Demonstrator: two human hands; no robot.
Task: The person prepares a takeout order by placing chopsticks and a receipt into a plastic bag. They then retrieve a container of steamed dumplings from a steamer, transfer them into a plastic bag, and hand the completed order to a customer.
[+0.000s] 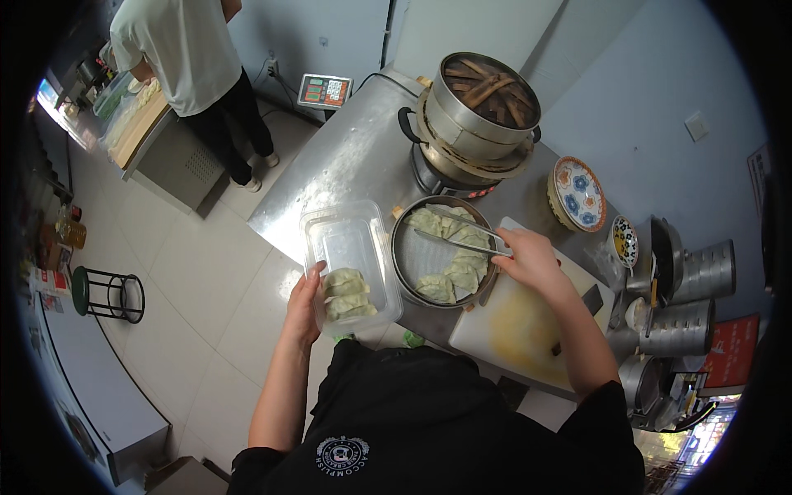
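Note:
My left hand (304,303) holds a clear plastic container (343,232) by its left side. A few dumplings (348,294) lie in its near end, and the far end shows bare plastic. In my right hand (527,257) is a pair of metal tongs (461,244), reaching over a round metal steamer tray (408,288). The tongs' arms are apart, with their tips by the dumplings (424,221) at the tray's far left side. More pale green dumplings (465,274) curve along the tray's right side. I cannot tell whether the tips grip one.
Behind the tray, a metal steamer (476,133) stands on an induction cooker (455,182). A white cutting board (526,328) bears a knife (591,301) under my right forearm. Patterned bowls (578,193) stand right. A digital scale (325,91) and another person (179,68) are farther off.

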